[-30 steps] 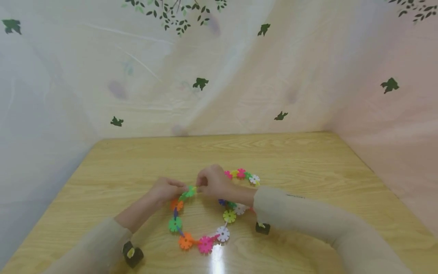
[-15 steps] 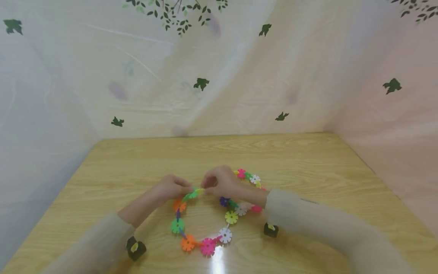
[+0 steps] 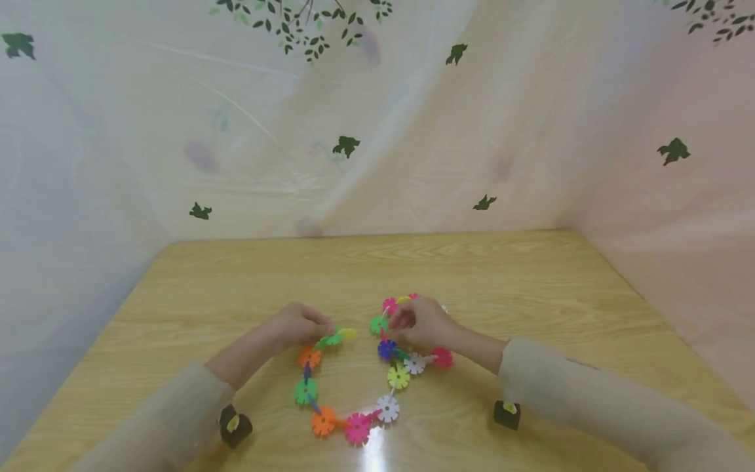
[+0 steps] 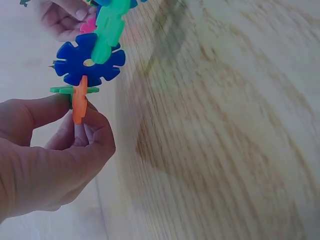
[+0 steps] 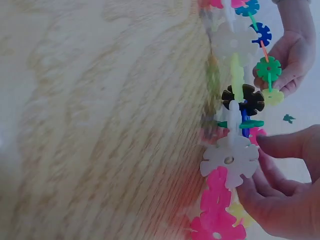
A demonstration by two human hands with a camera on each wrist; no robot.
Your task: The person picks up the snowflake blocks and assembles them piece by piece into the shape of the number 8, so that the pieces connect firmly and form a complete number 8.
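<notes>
A chain of coloured plastic snowflake discs curves over the table, its right part bending into a second loop. At the chain's left end my left hand pinches a green snowflake disc between thumb and fingers. A yellow disc sticks out beyond it. Across a gap, my right hand is at the second loop, fingers bent, fingertips right by a pink disc above the dark blue disc. I cannot tell whether they grip it. This hand covers part of the loop.
The chain's lower run has a pink disc and a white disc near the table's front. Beneath everything lies the wood-grain table. A pale curtain with printed leaves and birds stands behind and at both sides.
My right hand has moved right, away from the yellow disc, to the second loop. The yellow disc stays on the chain's left end; my left hand keeps its pinch, having shifted slightly right.
</notes>
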